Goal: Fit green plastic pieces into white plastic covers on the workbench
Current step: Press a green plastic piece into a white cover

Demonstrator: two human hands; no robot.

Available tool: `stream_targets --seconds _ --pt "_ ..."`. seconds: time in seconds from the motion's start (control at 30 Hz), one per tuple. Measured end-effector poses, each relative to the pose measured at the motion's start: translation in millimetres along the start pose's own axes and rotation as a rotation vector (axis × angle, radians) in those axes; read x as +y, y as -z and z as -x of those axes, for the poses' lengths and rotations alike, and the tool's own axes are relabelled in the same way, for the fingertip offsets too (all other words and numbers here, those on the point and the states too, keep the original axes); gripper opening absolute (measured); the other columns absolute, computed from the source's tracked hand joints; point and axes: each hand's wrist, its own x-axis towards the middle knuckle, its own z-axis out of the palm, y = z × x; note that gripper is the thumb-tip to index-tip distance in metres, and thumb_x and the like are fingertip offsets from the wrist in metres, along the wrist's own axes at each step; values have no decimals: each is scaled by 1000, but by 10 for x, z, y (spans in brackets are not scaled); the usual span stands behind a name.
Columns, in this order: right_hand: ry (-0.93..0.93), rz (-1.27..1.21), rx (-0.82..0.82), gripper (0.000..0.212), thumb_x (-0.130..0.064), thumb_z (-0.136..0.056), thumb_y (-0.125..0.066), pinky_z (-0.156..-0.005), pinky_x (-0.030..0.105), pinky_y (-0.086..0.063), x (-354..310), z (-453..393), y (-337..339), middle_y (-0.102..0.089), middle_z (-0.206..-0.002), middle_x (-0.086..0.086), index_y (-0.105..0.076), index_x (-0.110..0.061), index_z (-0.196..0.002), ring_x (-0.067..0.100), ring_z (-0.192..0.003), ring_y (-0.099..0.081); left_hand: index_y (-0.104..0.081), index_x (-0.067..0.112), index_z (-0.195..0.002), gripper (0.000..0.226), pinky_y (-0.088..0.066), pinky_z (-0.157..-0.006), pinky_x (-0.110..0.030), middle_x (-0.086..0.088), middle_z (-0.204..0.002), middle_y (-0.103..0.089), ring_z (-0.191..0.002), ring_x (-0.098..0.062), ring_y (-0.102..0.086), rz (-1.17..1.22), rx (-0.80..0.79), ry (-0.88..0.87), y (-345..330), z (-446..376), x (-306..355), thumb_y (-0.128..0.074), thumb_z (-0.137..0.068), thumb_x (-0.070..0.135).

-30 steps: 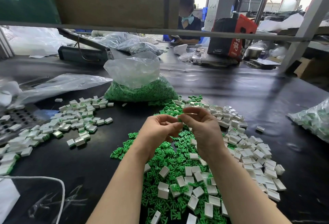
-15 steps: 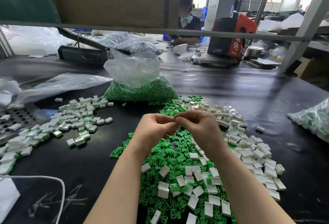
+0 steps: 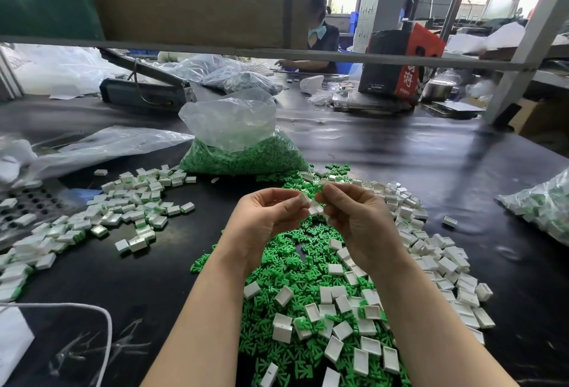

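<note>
Both my hands are raised above a heap of loose green pieces [image 3: 286,266] on the black workbench [image 3: 431,159]. My left hand [image 3: 264,220] pinches a small white cover [image 3: 304,199] at its fingertips. Fingertip to fingertip with it, my right hand [image 3: 357,217] pinches a green piece [image 3: 319,192] against that cover; its fingers hide most of the piece. Empty white covers [image 3: 437,251] lie scattered to the right and over the near part of the green heap.
A pile of covers with green inside [image 3: 129,205] lies at the left. An open bag of green pieces [image 3: 243,152] stands behind the heap, and another bag [image 3: 545,205] sits at the right edge. A white cord [image 3: 104,325] is at the near left. A person works at the far side.
My hands have stayed together above the heap. The fingertips have shifted a little, and the white cover now shows between them.
</note>
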Motion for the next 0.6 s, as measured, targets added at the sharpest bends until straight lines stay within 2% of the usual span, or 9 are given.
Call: stream_targets --seconds 0.07,0.17,0.33,0.5,0.6 --pt "-4 6 -11 8 -18 -72 -73 -49 17 -45 0 1 -11 -71 -74 8 -74 -12 -77 10 -56 -56 -74 11 -84 24 -55 -58 -19 -14 -88 -75 -75 -17 -74 10 -5 4 10 -1 6 -79 -63 21" --pt "-49 18 -19 9 -17 -72 -72 -50 17 -47 -13 5 -9 -73 -79 10 -69 -12 -79 10 -58 -59 -72 9 -89 28 -56 -59 -20 -13 -87 -76 -74 -16 -73 8 -4 13 22 -13 12 -78 -64 22" --pt "-129 78 -54 6 -3 -86 -64 -51 18 -49 -19 6 48 -74 -82 12 -61 -8 -87 13 -60 -60 -70 7 -92 31 -56 -60 -20 -11 -85 -75 -72 -15 -72 -4 14 26 75 -20 11 -77 -66 20" --pt "-108 213 -81 9 2 -89 -61 -55 19 -44 -10 17 49 -69 -75 8 -65 -4 -95 13 -65 -55 -69 7 -92 30 -56 -61 -20 -10 -83 -75 -71 -14 -72 -13 16 38 97 -15 15 -76 -66 20" --pt "-120 326 -155 13 2 -88 -63 -60 21 -42 -34 29 69 -64 -78 6 -69 -5 -97 12 -68 -54 -69 7 -92 32 -56 -60 -20 -10 -84 -75 -71 -14 -71 -29 27 46 105 -15 16 -76 -65 21"
